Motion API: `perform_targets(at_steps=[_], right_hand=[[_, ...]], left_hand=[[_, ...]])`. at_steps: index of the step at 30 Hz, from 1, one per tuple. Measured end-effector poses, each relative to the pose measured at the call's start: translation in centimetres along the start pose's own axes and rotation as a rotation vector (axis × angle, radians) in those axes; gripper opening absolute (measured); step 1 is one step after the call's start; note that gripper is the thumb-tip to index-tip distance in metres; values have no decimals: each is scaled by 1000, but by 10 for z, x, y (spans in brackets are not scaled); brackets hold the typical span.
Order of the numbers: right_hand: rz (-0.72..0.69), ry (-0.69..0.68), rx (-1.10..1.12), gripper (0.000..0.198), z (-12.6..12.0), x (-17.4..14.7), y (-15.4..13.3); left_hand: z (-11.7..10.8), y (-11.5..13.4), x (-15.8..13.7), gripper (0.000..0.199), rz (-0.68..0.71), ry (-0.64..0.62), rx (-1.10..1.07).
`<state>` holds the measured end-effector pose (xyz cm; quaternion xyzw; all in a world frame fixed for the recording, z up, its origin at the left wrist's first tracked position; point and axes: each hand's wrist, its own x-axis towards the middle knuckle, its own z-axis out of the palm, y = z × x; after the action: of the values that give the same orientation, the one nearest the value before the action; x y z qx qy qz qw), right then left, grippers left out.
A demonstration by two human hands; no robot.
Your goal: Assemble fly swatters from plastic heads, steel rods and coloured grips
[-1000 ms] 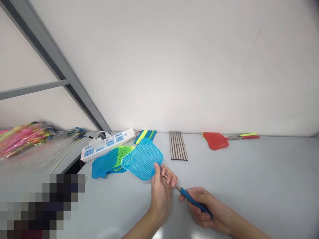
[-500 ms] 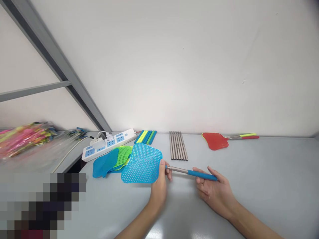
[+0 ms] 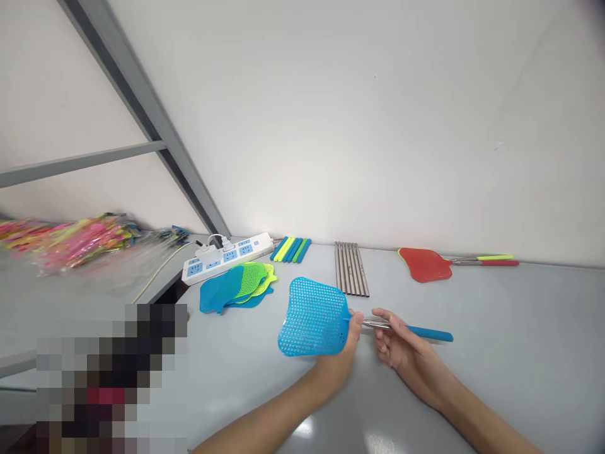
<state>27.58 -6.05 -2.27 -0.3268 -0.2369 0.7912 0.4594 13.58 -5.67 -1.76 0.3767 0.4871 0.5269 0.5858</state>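
A blue fly swatter (image 3: 312, 318), with a perforated head, steel shaft and blue grip, is held above the table, its head to the left. My left hand (image 3: 341, 358) is closed on its neck, thumb on top, where head and shaft meet. My right hand (image 3: 416, 362) is loosely closed around the shaft beside the blue grip, its index finger partly extended. Left of the swatter lies a pile of loose blue, green and yellow swatter heads (image 3: 253, 279). Behind it, steel tubes (image 3: 351, 270) lie side by side.
Blue, yellow and green grips (image 3: 290, 250) lie by a white power strip (image 3: 258, 248). Red and yellow swatters (image 3: 428, 266) lie at the back right against the wall (image 3: 378, 139). Plastic-bagged colourful items (image 3: 94, 243) are at left, beside a metal frame (image 3: 189, 176).
My left hand has shifted right with the swatter. My right hand now sits around the shaft rather than under the grip's end, and the grip sticks out past it. The camera view has turned slightly.
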Motion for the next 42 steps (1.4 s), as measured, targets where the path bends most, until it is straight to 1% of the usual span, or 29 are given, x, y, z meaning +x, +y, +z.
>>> perform_targets(at_steps=[3, 5, 6, 7, 9, 12, 14, 17, 21, 25, 30, 34, 38, 42], right_hand=[[-28, -73, -89, 12, 5, 0, 5], [-51, -104, -127, 10, 8, 1, 11], [-64, -109, -139, 11, 10, 3, 14], [-79, -108, -144, 12, 12, 5, 17], [-115, -100, -130, 16, 15, 9, 21], [-164, -103, -108, 24, 19, 16, 25], [-181, -103, -124, 27, 20, 20, 25], [-157, -104, -158, 29, 18, 26, 24], [-115, -63, -191, 28, 13, 32, 23], [-141, -35, -209, 28, 11, 34, 24], [-176, -41, -193, 28, 13, 33, 24], [-192, -38, -170, 26, 14, 32, 21], [-199, -17, -197, 25, 14, 32, 19], [-209, -25, -217, 26, 13, 32, 17]], left_hand=[[3, -3, -3, 29, 114, -182, 180], [4, -7, -1, 35, 96, -314, 190], [4, -9, 0, 38, 61, -365, 165], [4, -12, 3, 41, 34, -388, 149], [2, -15, 8, 44, 41, -371, 169], [-2, -17, 12, 41, 148, -297, 247], [-4, -17, 13, 39, 181, -278, 271], [-5, -19, 12, 40, 162, -270, 264], [-3, -21, 11, 39, 134, -190, 270], [-2, -20, 10, 37, 130, -191, 265], [-1, -18, 10, 39, 134, -129, 269], [-1, -17, 12, 40, 135, -124, 237], [-1, -16, 12, 43, 137, -104, 207], [-1, -15, 13, 45, 134, -131, 181]])
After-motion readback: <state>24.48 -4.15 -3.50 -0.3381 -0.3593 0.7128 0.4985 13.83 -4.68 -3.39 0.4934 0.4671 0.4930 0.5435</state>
